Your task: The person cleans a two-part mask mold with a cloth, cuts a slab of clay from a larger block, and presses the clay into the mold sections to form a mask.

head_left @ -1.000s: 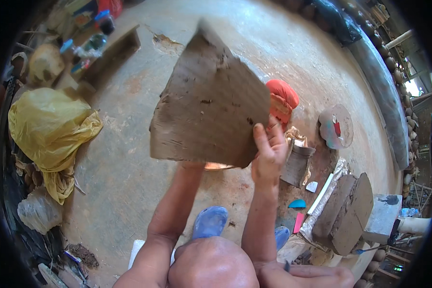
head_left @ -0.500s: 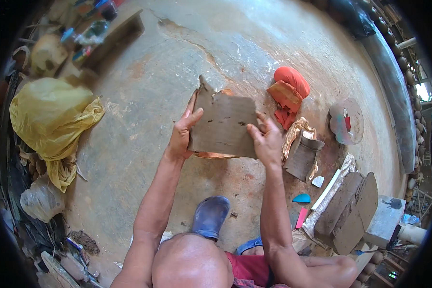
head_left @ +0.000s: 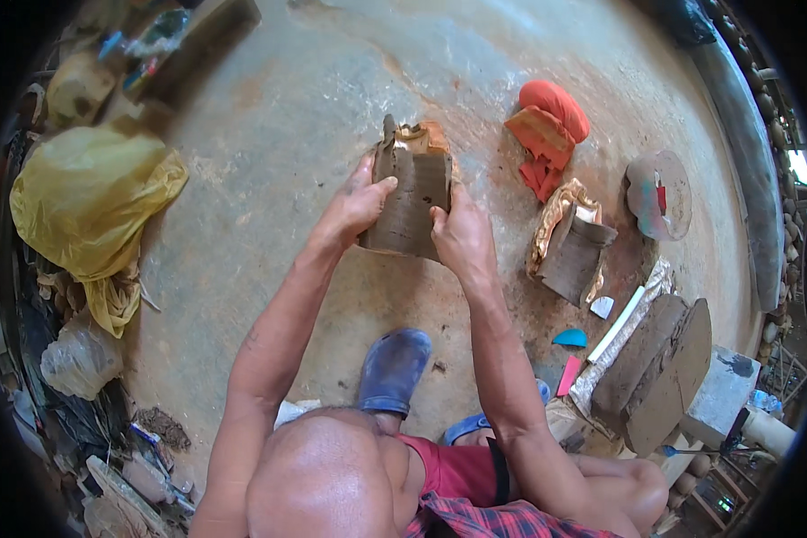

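A grey clay slab (head_left: pixel 410 202) lies over an orange-tan, hollow piece (head_left: pixel 424 136) like a mould, whose rough upper edge shows behind it. My left hand (head_left: pixel 360 202) grips the left side, thumb on the clay. My right hand (head_left: pixel 464 235) grips the right side, thumb near the lower right of the slab. The fingers behind both pieces are partly hidden. To the right, a similar tan piece lined with grey clay (head_left: pixel 572 260) lies on the floor, near a teal scraper (head_left: pixel 569 337), a pink card (head_left: pixel 568 375) and a small white piece (head_left: pixel 603 307).
Red material (head_left: pixel 547 125) and a scalloped disc (head_left: pixel 658 195) lie on the floor (head_left: pixel 242 197). A stacked clay block (head_left: pixel 659 368), white strip (head_left: pixel 615 325) and concrete block (head_left: pixel 724 394) are at lower right. A yellow bag (head_left: pixel 94 202) and clutter line the left. My clogged foot (head_left: pixel 394 372) is below.
The slab, first raised large before the camera with its tip upward, has moved down onto the tan piece and now bends into it. Both hands have drawn closer together along its sides.
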Tool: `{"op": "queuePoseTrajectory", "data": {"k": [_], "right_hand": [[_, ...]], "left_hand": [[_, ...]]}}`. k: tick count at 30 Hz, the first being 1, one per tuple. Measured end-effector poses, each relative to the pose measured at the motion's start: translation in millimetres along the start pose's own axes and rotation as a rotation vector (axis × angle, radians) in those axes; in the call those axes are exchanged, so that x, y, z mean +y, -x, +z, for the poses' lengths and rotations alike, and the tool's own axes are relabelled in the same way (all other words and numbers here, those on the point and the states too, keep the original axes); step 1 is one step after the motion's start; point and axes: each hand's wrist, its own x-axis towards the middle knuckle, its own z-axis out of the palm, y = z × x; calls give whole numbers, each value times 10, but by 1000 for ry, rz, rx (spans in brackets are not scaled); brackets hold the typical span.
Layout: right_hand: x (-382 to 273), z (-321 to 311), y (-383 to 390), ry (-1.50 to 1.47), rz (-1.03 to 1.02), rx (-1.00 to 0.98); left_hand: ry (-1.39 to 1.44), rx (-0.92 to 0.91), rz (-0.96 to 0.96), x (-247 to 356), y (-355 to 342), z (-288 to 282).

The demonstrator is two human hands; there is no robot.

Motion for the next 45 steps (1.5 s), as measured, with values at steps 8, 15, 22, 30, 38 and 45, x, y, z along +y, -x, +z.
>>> {"op": "queuePoseTrajectory", "data": {"k": [8,15,22,30,38,45], "right_hand": [[10,18,8,133,25,-30],[-68,23,25,197,50,-72],[176,-48,-25,199,5,10],[419,358,-326,-80,-89,92],[259,373,-293,-107,-14,90],[299,406,-278,-93,-68,163]], "left_hand": [[-708,293,290,144,100,159],[-895,278,394,30,55,82],[-1026,440,575,247,185,127],[-813,257,432,382,-249,190],[-780,344,435,120,-432,-48],[-1012,466,493,165,-409,127]]}}
